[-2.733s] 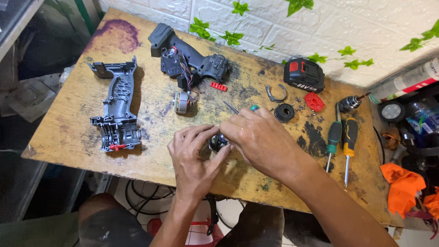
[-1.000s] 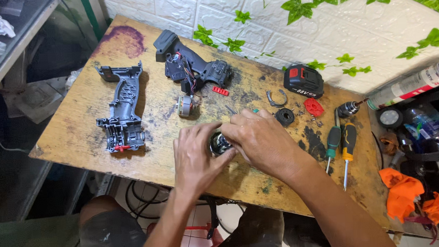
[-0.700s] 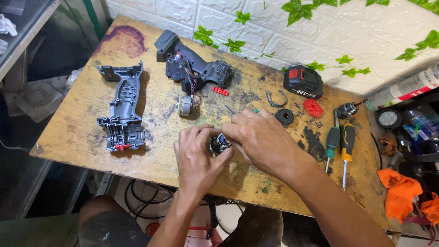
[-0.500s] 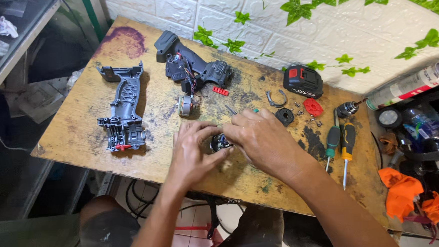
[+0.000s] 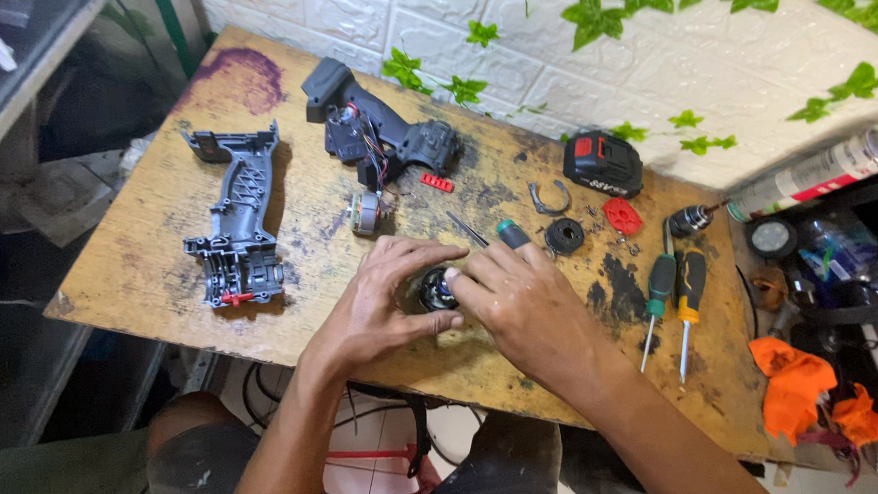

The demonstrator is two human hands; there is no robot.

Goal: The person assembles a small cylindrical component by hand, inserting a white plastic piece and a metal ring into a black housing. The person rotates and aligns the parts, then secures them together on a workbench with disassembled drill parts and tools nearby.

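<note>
My left hand (image 5: 380,302) and my right hand (image 5: 522,303) meet over a small round black metal part (image 5: 437,289) near the front of the worn wooden table (image 5: 139,263). Both hands grip the part between their fingertips; most of it is hidden. A small screwdriver with a teal cap (image 5: 489,236) lies just behind my right hand's fingers. Further back lie a dark power-tool body with exposed wires (image 5: 378,140) and a small silver motor (image 5: 365,213). The empty grey housing half (image 5: 235,223) lies to the left.
A black and red battery pack (image 5: 603,163), a black ring (image 5: 564,235), a metal clip (image 5: 550,199) and a red piece (image 5: 623,215) sit at the back right. Two screwdrivers (image 5: 674,295) lie right of my forearm. Orange rags (image 5: 802,393) and a spray can (image 5: 816,172) are at the far right.
My hands have stayed together on the round part, with small finger shifts. My left thumb has slid under it. The view moved slightly.
</note>
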